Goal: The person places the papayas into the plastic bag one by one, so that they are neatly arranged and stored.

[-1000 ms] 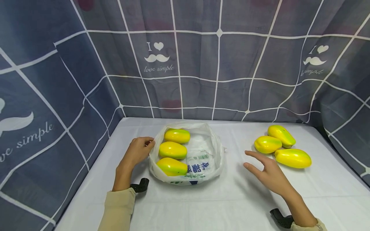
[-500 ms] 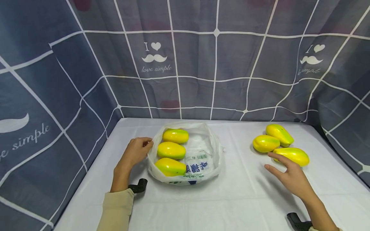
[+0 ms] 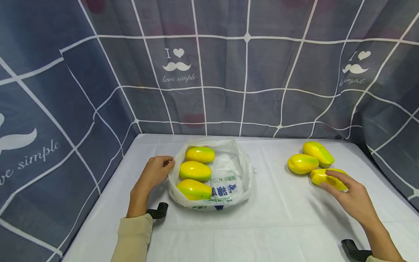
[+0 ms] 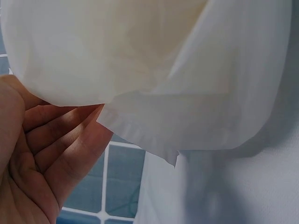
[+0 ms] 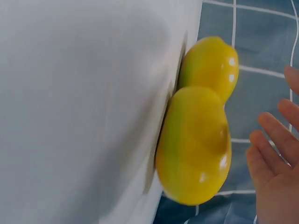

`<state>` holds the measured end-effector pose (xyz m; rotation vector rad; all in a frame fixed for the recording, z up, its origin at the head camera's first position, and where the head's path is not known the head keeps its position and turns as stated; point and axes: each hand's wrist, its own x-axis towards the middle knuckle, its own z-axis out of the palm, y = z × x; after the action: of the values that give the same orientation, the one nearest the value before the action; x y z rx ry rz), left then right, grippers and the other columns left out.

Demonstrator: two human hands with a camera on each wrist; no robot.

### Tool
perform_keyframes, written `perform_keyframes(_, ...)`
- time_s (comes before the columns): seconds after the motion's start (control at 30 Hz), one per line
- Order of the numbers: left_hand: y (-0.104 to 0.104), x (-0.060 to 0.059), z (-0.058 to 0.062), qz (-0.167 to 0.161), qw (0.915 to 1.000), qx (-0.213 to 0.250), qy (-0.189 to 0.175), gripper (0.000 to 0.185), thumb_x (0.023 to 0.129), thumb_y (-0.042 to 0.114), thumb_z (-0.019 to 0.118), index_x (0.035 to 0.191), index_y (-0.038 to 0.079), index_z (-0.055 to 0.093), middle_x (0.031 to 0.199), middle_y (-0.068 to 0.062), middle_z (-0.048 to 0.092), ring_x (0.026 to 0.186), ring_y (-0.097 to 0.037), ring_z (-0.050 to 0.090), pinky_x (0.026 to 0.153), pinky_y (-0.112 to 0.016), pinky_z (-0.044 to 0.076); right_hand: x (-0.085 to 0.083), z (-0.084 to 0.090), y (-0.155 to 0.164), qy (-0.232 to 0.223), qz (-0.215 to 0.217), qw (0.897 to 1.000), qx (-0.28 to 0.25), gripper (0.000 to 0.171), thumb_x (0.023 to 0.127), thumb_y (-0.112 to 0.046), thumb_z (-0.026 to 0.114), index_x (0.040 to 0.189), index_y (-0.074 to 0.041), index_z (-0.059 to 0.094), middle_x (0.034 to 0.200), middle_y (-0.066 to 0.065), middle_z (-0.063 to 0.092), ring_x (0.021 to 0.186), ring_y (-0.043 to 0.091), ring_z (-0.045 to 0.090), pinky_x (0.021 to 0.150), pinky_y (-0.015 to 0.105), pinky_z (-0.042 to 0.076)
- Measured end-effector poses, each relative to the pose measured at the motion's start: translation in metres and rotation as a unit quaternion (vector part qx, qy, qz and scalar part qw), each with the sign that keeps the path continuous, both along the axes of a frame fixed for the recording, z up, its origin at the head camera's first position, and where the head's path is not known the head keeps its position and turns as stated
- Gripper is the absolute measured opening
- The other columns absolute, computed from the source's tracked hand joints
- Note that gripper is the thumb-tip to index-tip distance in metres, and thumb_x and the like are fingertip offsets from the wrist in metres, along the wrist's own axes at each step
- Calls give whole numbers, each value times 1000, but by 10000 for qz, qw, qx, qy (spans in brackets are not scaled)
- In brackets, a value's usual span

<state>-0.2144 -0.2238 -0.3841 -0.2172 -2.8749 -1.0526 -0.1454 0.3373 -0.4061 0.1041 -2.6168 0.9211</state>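
My left hand (image 3: 155,171) pinches the left rim of a white plastic bag (image 3: 243,193); in the left wrist view, the bag's edge (image 4: 140,135) sits at the fingers. Inside the bag lie three glossy yellow-green papayas (image 3: 195,171), stacked along its left side. My right hand (image 3: 355,198) hovers with thumb and fingers spread over the nearest papaya (image 3: 322,177) of a group of three on the right, partly covering it. The right wrist view has a gap between the fingers (image 5: 275,135) and the papaya (image 5: 194,149). Behind it lie two more papayas, the left one (image 3: 302,163) and the rear one (image 3: 318,153).
A white cloth (image 3: 262,233) covers the table. Dark grey checked curtains (image 3: 222,65) stand behind and at both sides. A black wrist-worn device (image 3: 158,211) shows by the left wrist, another (image 3: 355,251) by the right wrist.
My right hand has moved rightward from beside the bag to over the nearest papaya of the right group. The left hand stays at the bag's rim.
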Motion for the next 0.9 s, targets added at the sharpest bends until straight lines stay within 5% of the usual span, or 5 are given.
perform_keyframes(0.03,0,0,0,4,10000,-2,-8,38,101,22,51,128,-3,63,112,-16,68,86,-23,63,73,-36,55,0,0,2,-27,-32,10000,-10,48,93,-22,70,133,2,57,134,32,52,128,51,39,107,63,26)
perform_keyframes(0.27,-1,0,0,17,10000,-11,17,38,101,22,52,127,-2,64,113,-16,69,92,-26,63,78,-40,55,-7,-2,14,-111,-184,9997,-143,55,94,-19,67,136,11,49,145,35,38,134,57,27,106,72,16)
perform_keyframes(0.5,0,-1,-1,-8,10000,-4,56,37,101,21,52,127,-3,64,113,-17,69,90,-25,63,77,-39,54,-12,-10,29,-106,278,9996,11,57,93,-13,67,136,16,43,144,45,25,136,63,12,108,72,2)
perform_keyframes(0.77,0,-1,-2,-5,10000,-24,80,36,101,20,52,127,-3,64,112,-16,69,92,-25,63,80,-40,54,-13,-14,35,-194,196,9985,471,46,92,-11,67,126,16,51,126,42,37,115,64,26,92,73,19)
perform_keyframes(0.9,-1,-2,-3,27,10000,-36,76,36,101,20,53,126,-2,65,112,-15,69,93,-25,63,80,-40,54,-12,-15,36,-181,197,9970,723,44,91,-8,68,124,16,52,115,39,35,110,60,22,80,66,17)
